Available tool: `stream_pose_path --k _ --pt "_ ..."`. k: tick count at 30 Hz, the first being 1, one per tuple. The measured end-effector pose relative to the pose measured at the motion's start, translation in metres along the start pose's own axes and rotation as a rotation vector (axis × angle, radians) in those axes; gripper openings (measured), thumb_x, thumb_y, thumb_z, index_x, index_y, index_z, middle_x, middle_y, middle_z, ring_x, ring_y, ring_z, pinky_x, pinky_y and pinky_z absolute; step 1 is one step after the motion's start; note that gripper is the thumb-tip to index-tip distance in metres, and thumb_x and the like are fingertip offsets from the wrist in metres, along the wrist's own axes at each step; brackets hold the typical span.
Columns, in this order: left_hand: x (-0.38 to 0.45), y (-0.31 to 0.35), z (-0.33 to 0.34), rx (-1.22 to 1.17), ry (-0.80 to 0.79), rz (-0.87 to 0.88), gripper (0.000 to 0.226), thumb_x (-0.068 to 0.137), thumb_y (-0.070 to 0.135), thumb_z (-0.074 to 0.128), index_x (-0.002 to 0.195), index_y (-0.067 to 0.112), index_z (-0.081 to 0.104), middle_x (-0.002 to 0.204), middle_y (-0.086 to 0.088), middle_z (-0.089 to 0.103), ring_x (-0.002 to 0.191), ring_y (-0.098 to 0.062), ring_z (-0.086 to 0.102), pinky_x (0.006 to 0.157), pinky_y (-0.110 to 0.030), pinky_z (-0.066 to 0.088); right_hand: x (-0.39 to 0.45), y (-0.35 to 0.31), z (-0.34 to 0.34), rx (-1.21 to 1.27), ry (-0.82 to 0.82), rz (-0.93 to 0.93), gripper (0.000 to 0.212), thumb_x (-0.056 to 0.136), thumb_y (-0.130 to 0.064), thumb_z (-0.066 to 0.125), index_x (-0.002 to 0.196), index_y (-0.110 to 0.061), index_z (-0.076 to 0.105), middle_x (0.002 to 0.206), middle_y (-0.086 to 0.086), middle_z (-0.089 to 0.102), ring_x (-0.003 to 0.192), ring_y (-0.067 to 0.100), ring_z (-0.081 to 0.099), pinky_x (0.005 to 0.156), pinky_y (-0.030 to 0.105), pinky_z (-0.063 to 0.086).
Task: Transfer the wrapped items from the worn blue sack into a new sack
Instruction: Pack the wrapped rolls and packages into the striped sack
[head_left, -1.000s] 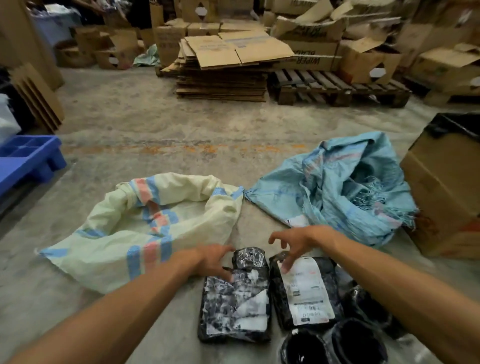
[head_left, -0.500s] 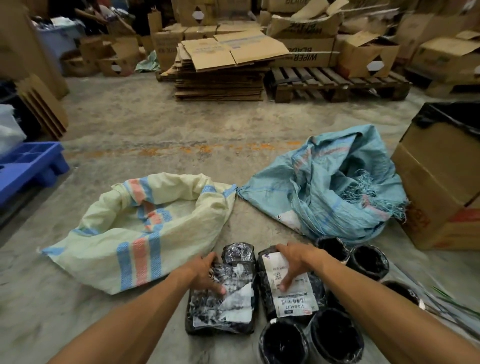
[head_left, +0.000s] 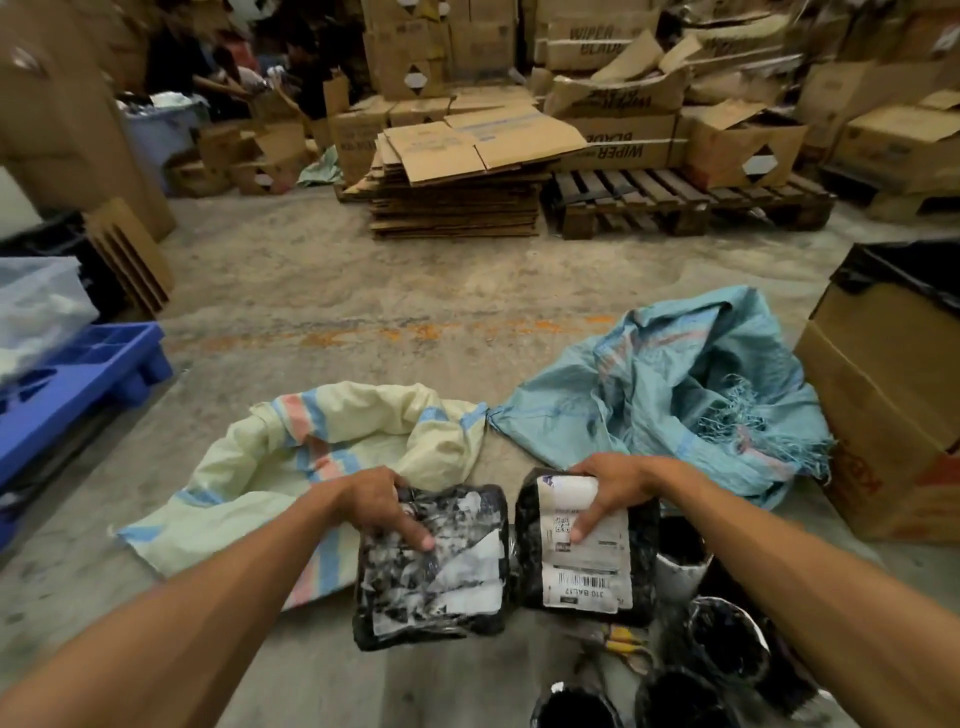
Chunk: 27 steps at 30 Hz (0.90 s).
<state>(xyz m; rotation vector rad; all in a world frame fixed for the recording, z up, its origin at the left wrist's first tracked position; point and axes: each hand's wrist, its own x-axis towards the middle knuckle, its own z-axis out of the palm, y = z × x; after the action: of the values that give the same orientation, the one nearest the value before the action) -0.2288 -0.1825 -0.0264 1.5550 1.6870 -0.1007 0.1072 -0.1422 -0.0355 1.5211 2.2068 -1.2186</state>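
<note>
Both hands are closed on black-wrapped parcels: my left hand (head_left: 382, 501) grips the torn-label parcel (head_left: 431, 564), my right hand (head_left: 605, 491) the barcode-label parcel (head_left: 584, 545). Just beyond my left grip lies the new pale sack (head_left: 270, 467), mouth open; beyond my right, the worn blue sack (head_left: 675, 395), slumped. I'd lift both clear, swing left, and drop them deep past the rim so the mouth doesn't fold shut.

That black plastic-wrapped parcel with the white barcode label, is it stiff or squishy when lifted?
Probably soft: the black plastic-wrapped parcel with the white barcode label looks rounded and wrinkled under the right hand. The glossy film may be slippery. It seems light enough, since one hand grips it alone.
</note>
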Motion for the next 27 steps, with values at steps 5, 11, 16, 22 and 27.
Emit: stream_pose_path --k 5,11,16,22,27 --pt "-0.019 -0.005 -0.094 -0.109 0.194 0.023 0.071 0.041 0.052 0.092 0.096 0.011 0.071 0.082 0.004 0.074 0.072 -0.012 0.068 0.059 -0.023 0.052 0.016 -0.045 -0.046 0.104 0.288 -0.173 0.050 0.057 -0.048 0.090 0.095 -0.026 0.066 0.094 -0.004 0.073 0.086 0.014 0.070 0.079 0.036 0.059" --pt "-0.003 -0.069 -0.177 -0.470 0.602 0.000 0.081 0.037 0.040 0.099 0.100 0.010 0.057 0.101 -0.005 0.064 0.087 -0.023 0.063 0.069 -0.036 0.052 0.083 -0.124 -0.069 0.234 0.590 -0.345 0.056 0.055 -0.045 0.092 0.101 -0.026 0.067 0.089 -0.010 0.071 0.079 0.004 0.067 0.073 0.028 0.055" --pt "0.033 -0.132 -0.190 -0.748 0.755 -0.018 0.070 0.044 0.022 0.098 0.101 0.004 0.061 0.096 -0.013 0.067 0.084 -0.026 0.065 0.061 -0.031 0.051 0.171 -0.179 -0.065 0.444 0.581 -0.446 0.061 0.047 -0.048 0.094 0.098 -0.026 0.070 0.092 -0.003 0.075 0.087 0.017 0.071 0.080 0.042 0.059" --pt "0.097 -0.211 -0.164 -0.810 0.615 -0.119 0.090 0.014 0.035 0.100 0.094 0.004 0.072 0.090 -0.019 0.074 0.083 -0.028 0.071 0.083 -0.047 0.058 0.245 -0.221 -0.042 0.312 0.199 -0.434 0.045 0.062 -0.015 0.093 0.100 -0.015 0.068 0.094 0.002 0.076 0.085 0.018 0.073 0.076 0.035 0.060" --pt "0.121 -0.225 -0.135 -0.806 0.356 -0.156 0.067 0.026 0.020 0.098 0.089 0.010 0.078 0.088 -0.012 0.077 0.085 -0.029 0.073 0.082 -0.043 0.060 0.289 -0.240 -0.017 -0.052 -0.102 -0.281 0.056 0.055 -0.030 0.095 0.104 -0.020 0.069 0.099 -0.005 0.076 0.089 0.015 0.073 0.085 0.038 0.059"
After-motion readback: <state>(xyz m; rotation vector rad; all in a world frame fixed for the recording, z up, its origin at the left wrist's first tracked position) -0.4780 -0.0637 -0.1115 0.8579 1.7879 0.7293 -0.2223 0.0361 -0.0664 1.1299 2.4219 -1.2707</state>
